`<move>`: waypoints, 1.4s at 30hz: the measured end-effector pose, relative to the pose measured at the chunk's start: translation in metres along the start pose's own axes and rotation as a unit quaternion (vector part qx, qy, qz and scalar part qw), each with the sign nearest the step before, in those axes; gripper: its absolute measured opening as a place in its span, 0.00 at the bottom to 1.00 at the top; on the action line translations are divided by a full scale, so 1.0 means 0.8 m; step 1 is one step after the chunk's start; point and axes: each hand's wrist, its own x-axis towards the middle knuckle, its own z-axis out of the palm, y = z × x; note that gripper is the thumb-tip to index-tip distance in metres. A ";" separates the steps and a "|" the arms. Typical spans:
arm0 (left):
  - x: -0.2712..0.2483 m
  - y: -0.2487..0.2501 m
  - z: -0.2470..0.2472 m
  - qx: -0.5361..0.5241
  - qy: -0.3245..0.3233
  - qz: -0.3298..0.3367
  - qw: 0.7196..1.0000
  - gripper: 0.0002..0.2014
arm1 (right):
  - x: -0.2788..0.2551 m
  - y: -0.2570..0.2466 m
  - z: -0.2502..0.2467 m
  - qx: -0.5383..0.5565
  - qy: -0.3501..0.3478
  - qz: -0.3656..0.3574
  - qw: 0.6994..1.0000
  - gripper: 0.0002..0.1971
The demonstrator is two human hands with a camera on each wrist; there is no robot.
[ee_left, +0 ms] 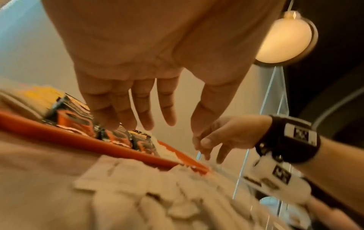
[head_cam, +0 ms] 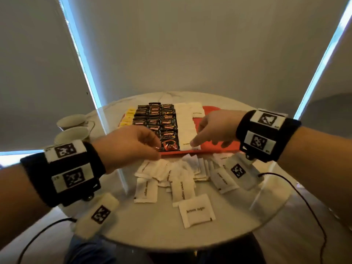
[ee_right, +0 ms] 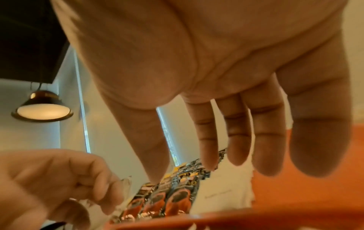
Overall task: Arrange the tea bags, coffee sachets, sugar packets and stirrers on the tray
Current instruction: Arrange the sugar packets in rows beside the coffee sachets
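**Both hands at the near edge of the tray**

My left hand (head_cam: pixel 131 143) hovers over the near left of the orange tray (head_cam: pixel 213 147), fingers extended and loosely spread in the left wrist view, tips at the nearest coffee sachet (head_cam: pixel 170 142). Whether they touch it I cannot tell; they hold nothing I can make out. My right hand (head_cam: pixel 215 128) is over the tray's bare right part, fingers relaxed and pointing down, forefinger tip at the near end of the white sugar packets (head_cam: pixel 185 124) laid on the tray. It grips nothing.

Both wrist views are blurred, and my hands cover part of the tray's front. The yellow tea bags (head_cam: pixel 128 117) at the far left are mostly hidden behind the sachets. I see no stirrers.

The sachets lie in columns running away from me, the white packets in a strip alongside. More sugar packets (head_cam: pixel 171 178) lie scattered on the bench (head_cam: pixel 238 216) in front of the tray, pointing every way. Two cups (head_cam: pixel 72 130) stand at the left.
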 end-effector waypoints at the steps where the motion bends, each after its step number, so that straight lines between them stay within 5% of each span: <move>1: -0.008 -0.003 -0.001 0.053 -0.007 -0.011 0.999 0.15 | -0.009 0.006 0.000 -0.024 0.000 0.008 1.000 0.25; 8: -0.035 -0.006 0.020 0.280 -0.112 -0.072 0.951 0.43 | -0.050 0.030 0.024 -0.115 -0.050 0.031 0.992 0.31; 13: -0.021 -0.004 0.035 0.312 -0.084 -0.056 0.945 0.52 | -0.054 0.002 0.048 -0.145 -0.037 -0.013 0.989 0.39; 17: -0.010 0.004 0.039 0.337 -0.087 -0.052 0.936 0.46 | -0.050 -0.028 0.057 -0.151 -0.066 -0.051 0.985 0.47; 25: -0.004 0.001 0.046 0.356 -0.067 -0.006 0.932 0.19 | -0.038 -0.063 0.072 -0.132 -0.094 -0.093 0.982 0.30; 31: -0.007 -0.004 0.033 0.341 -0.046 0.020 0.939 0.15 | -0.032 -0.063 0.072 -0.058 -0.080 -0.136 0.986 0.24; 38: -0.004 -0.027 -0.011 0.045 0.039 -0.050 0.997 0.14 | -0.016 -0.034 0.039 0.163 -0.078 -0.104 0.978 0.21; 42: 0.002 -0.024 -0.016 -0.215 0.047 -0.081 0.972 0.16 | -0.005 -0.032 0.022 0.339 -0.113 -0.125 0.926 0.18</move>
